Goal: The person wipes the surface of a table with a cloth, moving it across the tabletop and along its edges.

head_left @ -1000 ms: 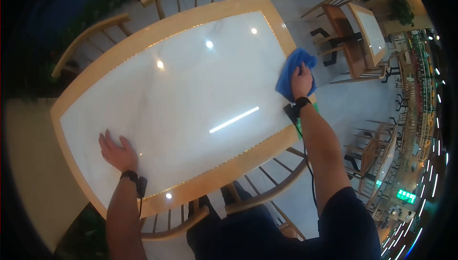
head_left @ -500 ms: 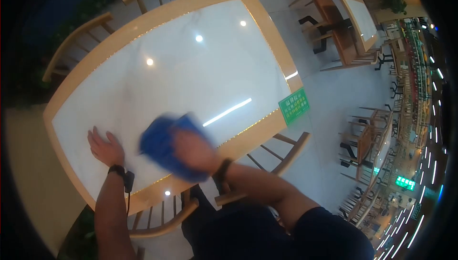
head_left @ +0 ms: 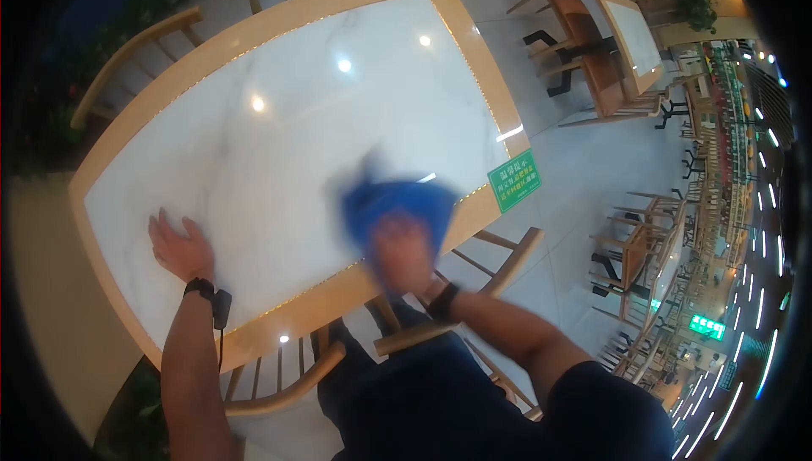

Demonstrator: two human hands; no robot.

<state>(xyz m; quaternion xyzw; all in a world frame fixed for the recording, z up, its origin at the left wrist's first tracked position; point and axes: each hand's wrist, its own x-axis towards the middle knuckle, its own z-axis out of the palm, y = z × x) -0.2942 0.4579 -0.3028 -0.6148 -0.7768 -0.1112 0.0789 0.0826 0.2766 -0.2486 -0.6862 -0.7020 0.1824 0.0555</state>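
Note:
A blue cloth (head_left: 395, 204), blurred by motion, lies on the white marbled table top (head_left: 279, 165) near its right front edge. Pressed onto the cloth is my right hand (head_left: 402, 249), its fingers smeared by motion. My left hand (head_left: 181, 245) rests flat on the left part of the table top with its fingers spread and nothing under it that I can see. A dark band with a small black device and cord is on the left wrist; another dark band circles the right wrist.
A green sign (head_left: 514, 181) sticks to the table's right wooden border. Wooden chairs stand along the near side (head_left: 296, 389) and the far side (head_left: 139, 51). Beyond the floor at the right are another table (head_left: 630, 34), more seating and a lit counter area.
My right hand and the blue cloth have moved to the right across the table top. My left hand stays in about the same place on the table.

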